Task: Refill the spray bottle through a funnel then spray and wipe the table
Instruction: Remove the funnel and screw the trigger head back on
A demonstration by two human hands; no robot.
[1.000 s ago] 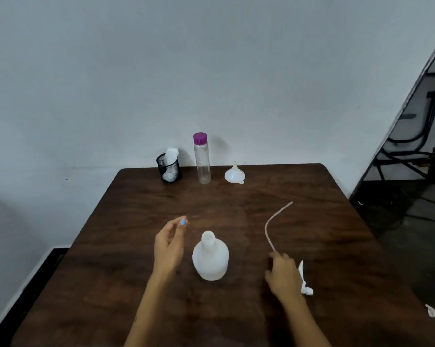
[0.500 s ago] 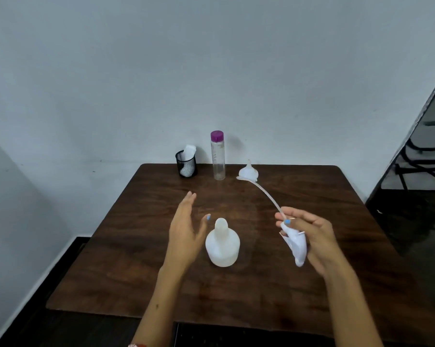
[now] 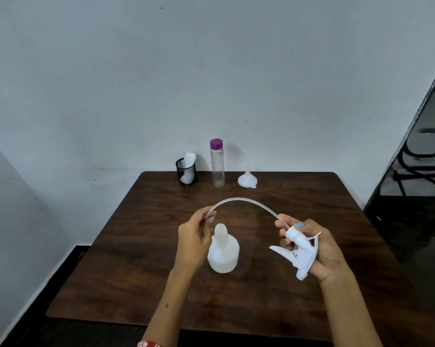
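A white spray bottle body (image 3: 223,252) stands uncapped in the middle of the dark wooden table (image 3: 311,209). My right hand (image 3: 319,249) grips the white trigger spray head (image 3: 297,251) above the table, right of the bottle. Its thin dip tube (image 3: 244,200) arches leftward. My left hand (image 3: 195,236) pinches the tube's free end just above the bottle's neck. A white funnel (image 3: 247,180) lies mouth-down at the back of the table. A clear bottle with a purple cap (image 3: 217,162) stands beside it.
A black mesh cup (image 3: 186,172) holding white cloth or paper stands at the back left, against the grey wall. A dark chair frame (image 3: 421,156) stands off to the right. The table's front edge runs near my forearms.
My right hand lifted the spray head off the table and turned it. My left hand rose from beside the bottle and took the tube's end, bending the tube into an arch.
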